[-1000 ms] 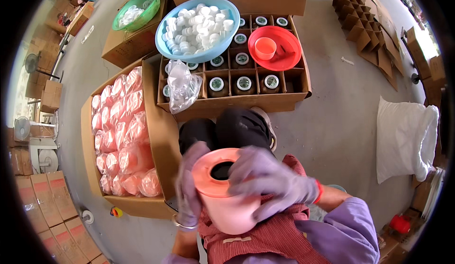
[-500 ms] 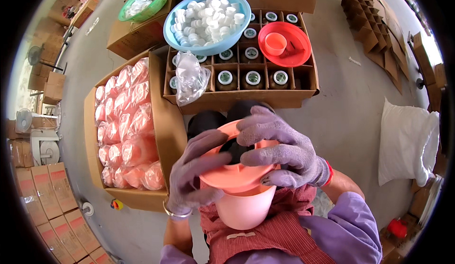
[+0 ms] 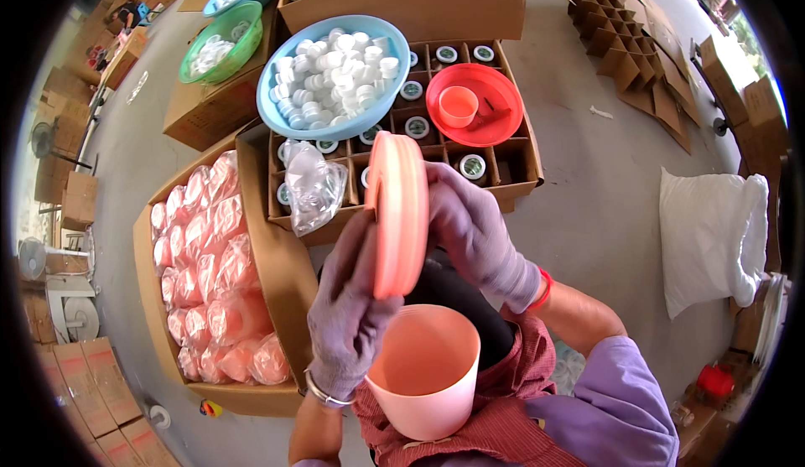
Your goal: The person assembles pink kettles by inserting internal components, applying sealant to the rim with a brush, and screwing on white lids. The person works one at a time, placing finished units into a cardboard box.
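A round coral-pink lid (image 3: 401, 224) is tipped up almost edge-on in front of me. My left hand (image 3: 348, 320), in a grey-purple glove, grips its left face and lower rim. On the other face my right hand (image 3: 480, 236), gloved alike, is closed against the lid, its fingertips partly hidden behind it. Just below, a pale pink plastic bucket (image 3: 423, 417) stands uncovered in my lap, its smooth inside showing.
A carton (image 3: 289, 324) of plastic-wrapped pink containers stands at left. Ahead, a divided carton (image 3: 516, 178) of lidded jars bears a blue basin (image 3: 267, 102) of white caps, a clear plastic bag (image 3: 312, 186) and a red dish (image 3: 503, 102). A white sack (image 3: 704, 241) lies at right.
The lid has come off the bucket and been turned from nearly flat to upright, both hands lifting with it. The bucket's inside now shows. My view has shifted slightly.
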Tool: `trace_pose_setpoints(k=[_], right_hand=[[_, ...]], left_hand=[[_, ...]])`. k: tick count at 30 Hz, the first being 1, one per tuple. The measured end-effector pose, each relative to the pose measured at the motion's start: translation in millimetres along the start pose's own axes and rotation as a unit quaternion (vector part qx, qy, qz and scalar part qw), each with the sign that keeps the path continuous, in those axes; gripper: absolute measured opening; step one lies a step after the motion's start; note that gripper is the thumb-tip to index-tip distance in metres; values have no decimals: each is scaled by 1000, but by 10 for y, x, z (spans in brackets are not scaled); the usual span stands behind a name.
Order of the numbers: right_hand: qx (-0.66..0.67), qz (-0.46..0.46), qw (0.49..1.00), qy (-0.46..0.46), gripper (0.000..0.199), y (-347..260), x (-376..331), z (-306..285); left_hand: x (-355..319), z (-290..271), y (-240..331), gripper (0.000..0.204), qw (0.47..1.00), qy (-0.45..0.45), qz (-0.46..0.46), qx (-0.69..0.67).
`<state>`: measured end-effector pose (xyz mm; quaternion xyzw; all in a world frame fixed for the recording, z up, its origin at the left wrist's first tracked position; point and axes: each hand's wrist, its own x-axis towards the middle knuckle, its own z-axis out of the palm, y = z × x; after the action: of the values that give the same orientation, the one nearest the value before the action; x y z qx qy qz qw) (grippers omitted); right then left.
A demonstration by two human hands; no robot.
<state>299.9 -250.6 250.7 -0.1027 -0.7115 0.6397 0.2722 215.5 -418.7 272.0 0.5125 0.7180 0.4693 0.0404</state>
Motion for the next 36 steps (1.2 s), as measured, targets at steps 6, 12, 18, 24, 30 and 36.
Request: trace_pose_setpoints(k=[6, 12, 18, 24, 30, 36], right_hand=[[378, 186, 905, -60, 53, -83, 64, 4], [60, 73, 993, -75, 58, 279, 78, -62], [-319, 138, 927, 140, 45, 955, 655, -1029], [-571, 282, 760, 127, 49, 2213, 1127, -2176], [-551, -144, 807, -158, 26, 2297, 1142, -1056], [-577, 45, 801, -153, 37, 2806, 1028, -790]], left_hand=[[-29, -69, -132, 39, 998, -21, -48, 23], [103, -42, -62, 32, 993, -70, -96, -28], [-279, -318, -256, 31, 988, -88, -43, -120], [-275, -477, -61, 40, 950, -271, 94, -125], [-471, -218, -12, 33, 979, -148, 128, -55], [-676, -253, -269, 29, 991, -58, 3, -118]])
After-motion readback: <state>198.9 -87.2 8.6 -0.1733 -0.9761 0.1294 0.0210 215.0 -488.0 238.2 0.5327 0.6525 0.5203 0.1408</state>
